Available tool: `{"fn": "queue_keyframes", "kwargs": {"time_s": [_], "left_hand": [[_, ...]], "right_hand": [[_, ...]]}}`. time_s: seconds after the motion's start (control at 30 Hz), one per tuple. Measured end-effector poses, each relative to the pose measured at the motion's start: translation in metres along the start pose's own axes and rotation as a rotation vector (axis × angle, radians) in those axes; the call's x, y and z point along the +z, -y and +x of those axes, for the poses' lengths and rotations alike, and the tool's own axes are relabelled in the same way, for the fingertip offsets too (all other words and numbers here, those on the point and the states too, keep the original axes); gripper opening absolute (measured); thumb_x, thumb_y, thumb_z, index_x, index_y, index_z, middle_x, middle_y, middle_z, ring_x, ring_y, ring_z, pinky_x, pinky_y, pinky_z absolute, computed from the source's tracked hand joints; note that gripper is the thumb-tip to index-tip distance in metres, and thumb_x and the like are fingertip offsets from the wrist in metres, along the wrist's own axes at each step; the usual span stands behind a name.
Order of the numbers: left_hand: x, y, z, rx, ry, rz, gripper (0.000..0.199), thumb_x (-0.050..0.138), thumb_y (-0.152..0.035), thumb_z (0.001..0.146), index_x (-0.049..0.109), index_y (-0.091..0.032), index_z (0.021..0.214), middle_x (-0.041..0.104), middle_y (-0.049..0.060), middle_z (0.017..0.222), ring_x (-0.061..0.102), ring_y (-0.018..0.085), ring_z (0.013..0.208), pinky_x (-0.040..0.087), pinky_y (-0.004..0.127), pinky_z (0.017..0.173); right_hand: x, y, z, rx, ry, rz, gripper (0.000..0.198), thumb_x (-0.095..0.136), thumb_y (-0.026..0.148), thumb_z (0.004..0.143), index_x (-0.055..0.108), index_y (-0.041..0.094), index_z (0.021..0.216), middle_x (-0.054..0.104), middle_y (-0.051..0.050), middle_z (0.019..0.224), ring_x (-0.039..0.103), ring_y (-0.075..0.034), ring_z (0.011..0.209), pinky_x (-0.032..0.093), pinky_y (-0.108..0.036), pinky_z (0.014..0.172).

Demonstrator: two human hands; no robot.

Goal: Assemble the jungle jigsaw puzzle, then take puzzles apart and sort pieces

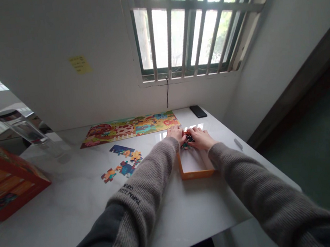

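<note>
Both hands meet at the far end of the open orange box (197, 174), which sits on the white marbled table (171, 220) with its near part showing bare inside. The left hand (176, 134) is curled at the far left corner; the right hand (201, 137) has its fingers bent down over the dark puzzle pieces (189, 138) heaped at that end. Whether either hand is closed on a piece I cannot tell, since the fingers hide the contact. With both hands crowded over one small heap, a piece could likely be flicked over the low wall, or two could come up stuck together. A push on the rim might also slide the box on the smooth top toward the phone (198, 111) beyond it. The left sleeve (155, 169) is another risk: it lies just beside the loose pieces (126, 168) on the table (some look joined, some not), and a careless sweep of that forearm could scatter them. The finished-looking farm puzzle (129, 128) by the wall seems safer.
</note>
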State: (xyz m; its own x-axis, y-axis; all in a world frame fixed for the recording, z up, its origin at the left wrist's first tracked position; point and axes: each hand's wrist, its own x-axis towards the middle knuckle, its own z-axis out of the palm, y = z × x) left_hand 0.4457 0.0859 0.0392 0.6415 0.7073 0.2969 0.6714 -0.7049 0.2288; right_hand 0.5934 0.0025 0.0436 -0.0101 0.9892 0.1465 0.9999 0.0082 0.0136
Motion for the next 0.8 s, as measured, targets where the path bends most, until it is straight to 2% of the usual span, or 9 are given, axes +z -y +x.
{"fn": "queue_keyframes", "kwargs": {"time_s": [0.1,0.2,0.27,0.37,0.43,0.5,0.6,0.7,0.8], "left_hand": [[-0.003,0.005,-0.003,-0.007,-0.068,-0.065,0.023,0.060,-0.034,0.087,0.064,-0.020,0.104,0.058,0.011,0.113,0.050,0.028,0.113,0.041,0.042,0.097],[-0.019,0.022,-0.014,0.009,-0.124,-0.145,0.024,0.057,-0.031,0.087,0.063,-0.020,0.108,0.060,0.010,0.111,0.053,0.026,0.110,0.042,0.040,0.096],[-0.035,0.047,-0.030,0.012,-0.136,-0.171,0.022,0.056,-0.030,0.087,0.065,-0.019,0.104,0.061,0.009,0.108,0.055,0.025,0.107,0.043,0.040,0.096],[-0.060,0.101,-0.069,-0.008,-0.093,-0.159,0.019,0.055,-0.029,0.087,0.067,-0.018,0.096,0.064,0.008,0.098,0.059,0.024,0.097,0.046,0.039,0.091],[-0.073,0.146,-0.103,-0.067,-0.034,-0.128,0.021,0.055,-0.029,0.086,0.068,-0.017,0.097,0.066,0.007,0.093,0.061,0.022,0.089,0.049,0.037,0.088],[-0.081,0.191,-0.137,-0.153,0.026,-0.078,0.024,0.055,-0.027,0.084,0.068,-0.017,0.102,0.068,0.007,0.094,0.063,0.022,0.089,0.050,0.035,0.087],[-0.087,0.247,-0.177,-0.312,0.076,0.076,0.035,0.052,-0.020,0.084,0.066,-0.016,0.115,0.067,0.010,0.114,0.062,0.024,0.106,0.048,0.036,0.098],[-0.088,0.280,-0.193,-0.388,0.082,0.139,0.045,0.046,-0.014,0.084,0.062,-0.012,0.126,0.060,0.015,0.131,0.056,0.028,0.120,0.043,0.042,0.106],[-0.085,0.290,-0.187,-0.392,0.106,0.166,0.051,0.044,-0.014,0.085,0.057,-0.014,0.135,0.055,0.014,0.141,0.049,0.030,0.128,0.038,0.046,0.111]], "right_hand": [[0.000,-0.001,0.000,-0.004,0.011,0.011,0.066,0.066,0.042,0.084,0.040,0.022,0.142,0.050,-0.017,0.135,0.046,-0.034,0.122,0.039,-0.048,0.093],[-0.001,-0.002,-0.004,0.001,-0.008,0.028,0.070,0.064,0.043,0.084,0.038,0.020,0.145,0.048,-0.018,0.139,0.043,-0.035,0.127,0.038,-0.048,0.096],[-0.005,-0.001,-0.010,0.006,-0.046,0.021,0.067,0.062,0.042,0.086,0.040,0.019,0.145,0.046,-0.019,0.141,0.039,-0.035,0.131,0.036,-0.049,0.100],[-0.018,0.013,-0.022,-0.020,-0.136,-0.008,0.058,0.060,0.039,0.088,0.046,0.018,0.141,0.046,-0.019,0.141,0.038,-0.035,0.132,0.029,-0.052,0.107],[-0.030,0.035,-0.034,-0.086,-0.207,-0.012,0.051,0.058,0.037,0.089,0.050,0.020,0.137,0.047,-0.018,0.140,0.037,-0.035,0.133,0.024,-0.053,0.110],[-0.042,0.068,-0.047,-0.165,-0.280,0.014,0.046,0.055,0.034,0.092,0.051,0.021,0.135,0.048,-0.016,0.139,0.034,-0.034,0.136,0.021,-0.053,0.112],[-0.050,0.129,-0.065,-0.276,-0.325,0.103,0.044,0.054,0.034,0.092,0.051,0.022,0.135,0.047,-0.015,0.141,0.032,-0.034,0.138,0.021,-0.052,0.112],[-0.039,0.187,-0.075,-0.350,-0.288,0.226,0.043,0.054,0.032,0.093,0.051,0.023,0.135,0.051,-0.014,0.139,0.036,-0.033,0.135,0.025,-0.051,0.111],[-0.014,0.225,-0.075,-0.406,-0.218,0.346,0.040,0.054,0.028,0.093,0.052,0.025,0.133,0.054,-0.013,0.135,0.043,-0.031,0.130,0.032,-0.049,0.108]]}}
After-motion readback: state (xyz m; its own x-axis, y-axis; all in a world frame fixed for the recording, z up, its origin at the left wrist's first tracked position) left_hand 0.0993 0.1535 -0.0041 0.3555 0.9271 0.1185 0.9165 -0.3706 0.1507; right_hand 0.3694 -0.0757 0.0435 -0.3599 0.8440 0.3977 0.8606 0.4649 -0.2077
